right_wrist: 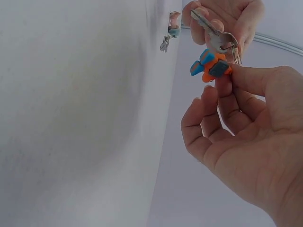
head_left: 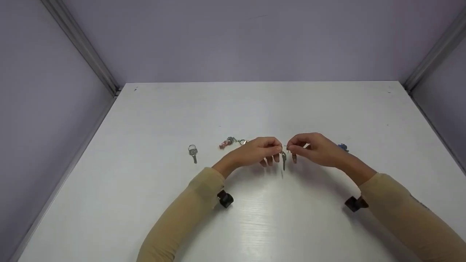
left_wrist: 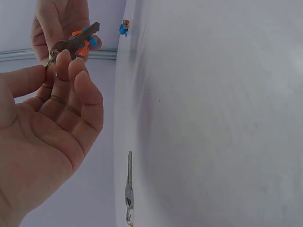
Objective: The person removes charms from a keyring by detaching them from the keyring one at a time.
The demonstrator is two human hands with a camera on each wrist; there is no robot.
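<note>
Above the middle of the white table (head_left: 255,225), both hands meet at a small key ring (right_wrist: 232,49). On the ring hang a silver key (head_left: 284,162) and an orange-and-blue charm (right_wrist: 210,66). My left hand (head_left: 278,149) pinches the key (left_wrist: 75,42) at its head, thumb against forefinger. From the other side, my right hand (head_left: 291,148) pinches the ring beside the charm (head_left: 294,158). In the left wrist view the charm (left_wrist: 84,43) lies behind the key. The other fingers of both hands are loosely curled.
A loose silver key (head_left: 193,153) lies on the table left of the hands, also in the left wrist view as the loose key (left_wrist: 129,189). A pink charm keychain (head_left: 227,142) lies behind the left hand. A blue charm (head_left: 342,147) sits behind the right hand. Grey walls enclose three sides.
</note>
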